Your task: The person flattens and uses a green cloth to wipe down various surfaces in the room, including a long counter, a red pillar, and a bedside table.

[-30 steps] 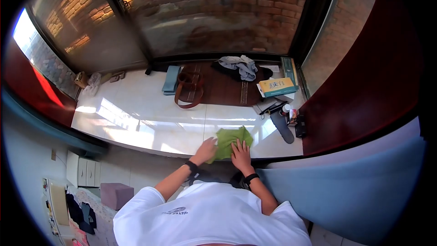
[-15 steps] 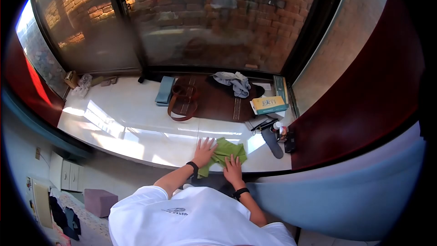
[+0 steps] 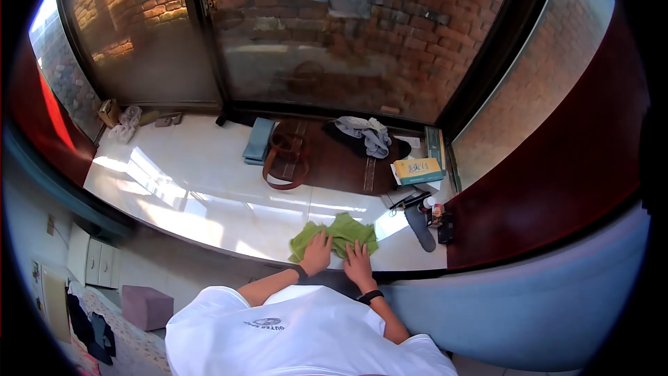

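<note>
A green cloth [image 3: 344,228] lies creased on the white tiled ledge, right in front of me, its left part bunched in folds. My left hand [image 3: 317,253] rests on the middle of it, fingers stretched over the fabric and fairly close together. On the cloth's lower right part lies my right hand [image 3: 358,262], its fingers spread and flat. Both hands touch the cloth from above. Whether any fabric is pinched beneath the fingertips is hidden.
Behind the cloth lie a brown mat [image 3: 334,167], a brown strap [image 3: 287,185], a folded blue item [image 3: 259,141] and grey clothing [image 3: 369,134]. On the right are a yellow-green box [image 3: 419,170], a dark insole-shaped item [image 3: 419,228] and small bottles. Glass panels [image 3: 334,42] stand behind the ledge.
My left hand has moved down and slightly right, its fingers closer together. The cloth's left part now spreads further left in folds. My right hand stays nearly in place. The view has shifted slightly.
</note>
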